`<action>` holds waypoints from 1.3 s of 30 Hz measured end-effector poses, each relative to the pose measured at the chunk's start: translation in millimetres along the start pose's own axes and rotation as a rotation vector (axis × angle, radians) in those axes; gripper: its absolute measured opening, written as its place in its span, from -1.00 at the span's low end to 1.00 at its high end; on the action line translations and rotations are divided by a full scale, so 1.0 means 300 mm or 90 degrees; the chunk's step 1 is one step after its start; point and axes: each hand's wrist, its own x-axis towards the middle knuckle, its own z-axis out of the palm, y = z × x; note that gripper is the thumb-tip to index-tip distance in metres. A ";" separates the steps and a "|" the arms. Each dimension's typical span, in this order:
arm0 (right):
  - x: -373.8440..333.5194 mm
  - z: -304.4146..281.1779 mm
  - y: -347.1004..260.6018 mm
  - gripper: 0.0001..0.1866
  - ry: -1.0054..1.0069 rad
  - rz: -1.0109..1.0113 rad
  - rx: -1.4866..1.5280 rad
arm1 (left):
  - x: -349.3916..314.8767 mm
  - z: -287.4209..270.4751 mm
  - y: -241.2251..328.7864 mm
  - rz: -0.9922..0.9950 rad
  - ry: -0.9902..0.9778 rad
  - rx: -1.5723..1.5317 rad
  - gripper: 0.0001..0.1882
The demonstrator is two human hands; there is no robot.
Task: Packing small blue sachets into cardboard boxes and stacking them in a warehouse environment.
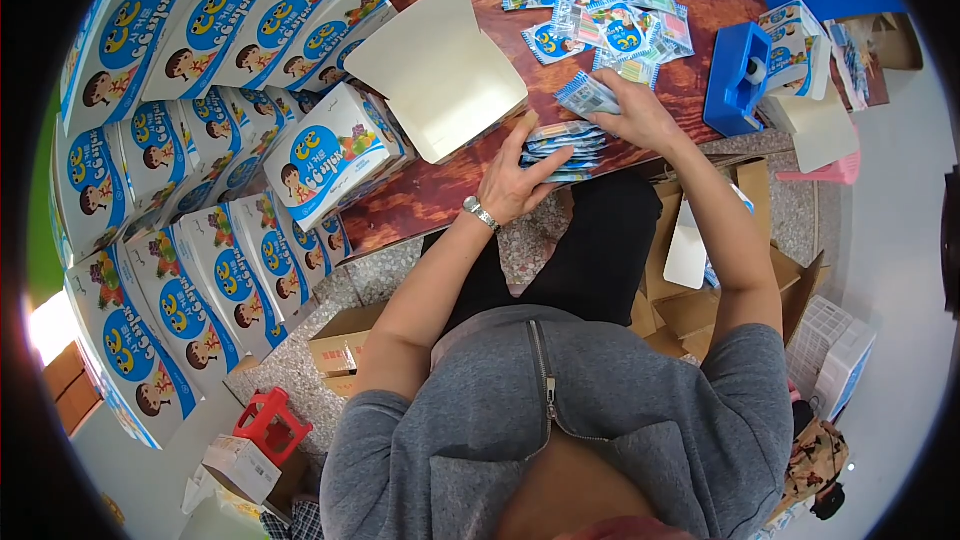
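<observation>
My left hand (513, 177), with a metal watch on its wrist, closes round the near-left side of a neat stack of small blue-and-white packets (567, 147) at the table's front edge. Its thumb lies across the top of the stack. Just beyond, my right hand (638, 115) pinches a single packet (586, 94) between thumb and fingers. A loose pile of the same packets (610, 15) lies farther back on the table. Left of my hands stands an open white carton (455, 65), its inside pale and its flap raised.
Tall stacks of closed printed boxes (215, 40) rise on the left, with one box (325, 155) near the open carton. A blue tape dispenser (735, 80) stands at the table's right. Brown cardboard (680, 310) and a red stool (270, 422) are below on the floor.
</observation>
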 end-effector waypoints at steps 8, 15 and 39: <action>0.009 -0.009 -0.007 -0.42 -0.006 0.033 0.008 | 0.014 0.001 0.004 -0.004 -0.002 -0.004 -0.22; 0.073 -0.074 0.086 -0.34 0.081 0.071 -0.012 | 0.007 -0.009 0.002 -0.005 -0.003 0.001 -0.21; 0.093 -0.003 -0.064 -0.34 -0.118 -0.161 -0.182 | 0.063 0.011 0.011 0.010 -0.018 -0.079 -0.03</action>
